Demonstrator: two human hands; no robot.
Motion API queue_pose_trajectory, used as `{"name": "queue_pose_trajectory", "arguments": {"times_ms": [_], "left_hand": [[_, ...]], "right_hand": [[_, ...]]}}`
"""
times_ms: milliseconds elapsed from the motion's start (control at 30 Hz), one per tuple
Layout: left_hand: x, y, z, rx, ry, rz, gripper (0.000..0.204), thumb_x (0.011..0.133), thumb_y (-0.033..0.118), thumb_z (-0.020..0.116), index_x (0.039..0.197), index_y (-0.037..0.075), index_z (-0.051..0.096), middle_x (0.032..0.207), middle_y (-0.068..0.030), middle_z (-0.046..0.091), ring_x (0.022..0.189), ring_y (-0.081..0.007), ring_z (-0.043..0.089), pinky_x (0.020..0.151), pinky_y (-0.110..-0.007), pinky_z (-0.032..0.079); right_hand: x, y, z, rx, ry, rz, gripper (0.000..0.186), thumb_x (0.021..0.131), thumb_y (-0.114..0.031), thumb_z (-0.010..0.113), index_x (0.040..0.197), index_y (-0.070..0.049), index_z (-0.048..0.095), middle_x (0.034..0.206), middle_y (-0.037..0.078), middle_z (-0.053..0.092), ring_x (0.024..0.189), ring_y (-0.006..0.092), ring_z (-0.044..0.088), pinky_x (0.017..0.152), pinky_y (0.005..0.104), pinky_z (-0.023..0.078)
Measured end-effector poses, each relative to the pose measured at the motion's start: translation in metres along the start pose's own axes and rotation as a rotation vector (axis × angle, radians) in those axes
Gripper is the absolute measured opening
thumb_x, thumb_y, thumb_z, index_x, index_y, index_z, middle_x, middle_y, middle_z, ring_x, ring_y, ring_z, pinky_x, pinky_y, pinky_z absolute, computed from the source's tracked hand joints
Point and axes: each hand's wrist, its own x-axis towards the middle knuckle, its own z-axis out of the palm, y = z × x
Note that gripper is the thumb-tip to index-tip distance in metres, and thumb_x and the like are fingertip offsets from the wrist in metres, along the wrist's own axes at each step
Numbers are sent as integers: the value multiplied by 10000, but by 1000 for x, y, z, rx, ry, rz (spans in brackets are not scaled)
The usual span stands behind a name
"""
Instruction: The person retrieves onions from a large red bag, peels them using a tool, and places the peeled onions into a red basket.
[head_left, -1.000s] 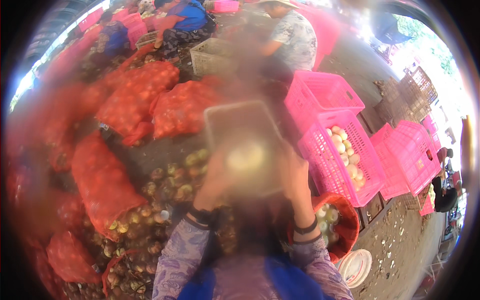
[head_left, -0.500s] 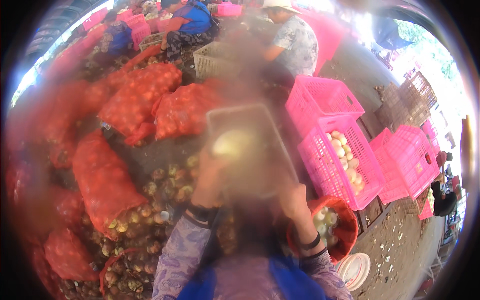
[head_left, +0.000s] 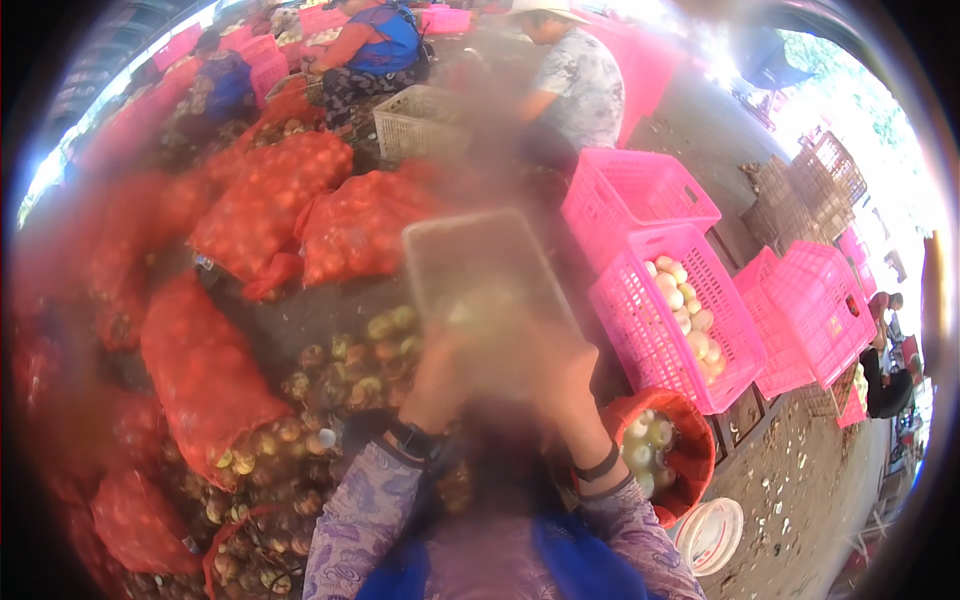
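A blurred patch veils the middle of the head view. In it, my left hand [head_left: 448, 352] and my right hand [head_left: 560, 365] meet over a pale rectangular container [head_left: 540, 270], beside a faint pale round shape [head_left: 470, 312], perhaps an onion. Their fingers and whatever they hold are too blurred to make out. Loose onions [head_left: 355, 370] lie on the floor left of my hands. By my right forearm, a red bucket or bag [head_left: 695, 445] holds peeled onions [head_left: 650, 435], with a white round tub [head_left: 710, 535] below it.
Red mesh sacks of onions [head_left: 205, 370] fill the left. At right stand pink crates [head_left: 620, 290], one holding peeled onions, and wicker-coloured crates [head_left: 800, 200]. Co-workers [head_left: 580, 80] [head_left: 375, 50] sit ahead near a pale crate [head_left: 410, 135]. A metal frame [head_left: 740, 420] lies beside the crates.
My hands have drawn closer together over the container. The pale round shape, brighter and clearer in both earlier frames, is now mostly lost in blur between them.
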Motion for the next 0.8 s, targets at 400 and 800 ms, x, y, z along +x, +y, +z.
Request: {"name": "queue_pose_trajectory", "arguments": {"times_ms": [400, 800], "left_hand": [[-1, 3, 4, 281, -36, 55, 580, 850, 332, 647, 1331, 36, 512, 1114, -74, 629, 944, -198, 632, 750, -361, 562], [7, -7, -5, 305, -25, 149, 619, 808, 99, 662, 1383, -22, 470, 1109, -100, 657, 925, -183, 666, 799, -336, 572]], "right_hand": [[-13, 33, 23, 11, -32, 64, 290, 909, -148, 626, 1191, -124, 685, 1085, 62, 700, 873, 219, 692, 719, 335, 554], [-12, 23, 0, 118, -26, 18, 390, 919, -79, 639, 1299, 0, 606, 1144, 132, 711, 985, 181, 695, 854, 332, 542]]}}
